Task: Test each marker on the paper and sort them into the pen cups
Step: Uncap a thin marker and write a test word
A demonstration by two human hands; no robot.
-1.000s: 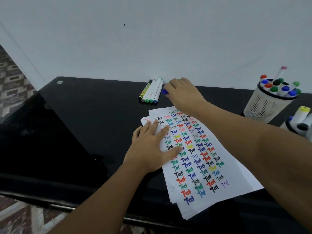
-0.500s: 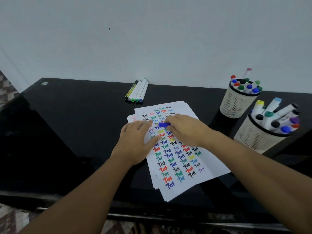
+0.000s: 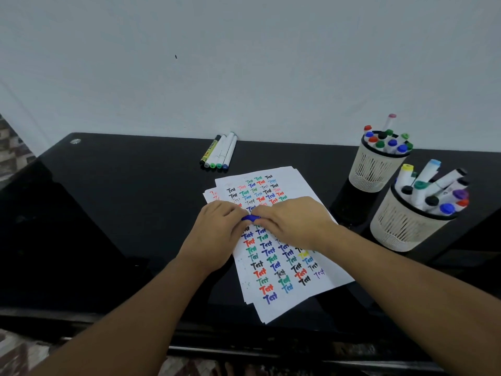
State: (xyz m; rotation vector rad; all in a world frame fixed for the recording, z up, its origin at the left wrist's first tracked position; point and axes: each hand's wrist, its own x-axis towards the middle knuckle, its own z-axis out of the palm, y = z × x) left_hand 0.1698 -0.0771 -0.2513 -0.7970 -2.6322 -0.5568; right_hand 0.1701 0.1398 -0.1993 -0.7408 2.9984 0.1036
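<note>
Surface: glossy black desk [image 3: 108,213] stands against a plain pale wall [image 3: 244,63], seen from above by the head camera.
Paper: white stack of paper sheets [image 3: 295,283] lies in the middle of the desk, covered with rows of the word "Test" in many colours.
Marker in hand: white marker with a blue cap [image 3: 250,218] is above the upper middle of the paper, between the two hands; only the blue cap shows.
Right hand [image 3: 295,222]: its fingers are curled round the body of the marker.
Left hand [image 3: 217,232]: its fingers pinch the blue cap end.
Change: one second ago the right hand was reaching to the marker row at the wall and the left hand lay flat on the paper; now the marker is brought over the paper and both hands meet on it.
Meaning: I judge that the cap is about to be pulled off, so the test stroke comes next.
Waiting markers: four markers in a row [image 3: 218,153] lie near the wall, not yet tested.
Cups: far white mesh pen cup [image 3: 371,172] and near white mesh pen cup [image 3: 401,226] stand at the right, both holding many markers.
</note>
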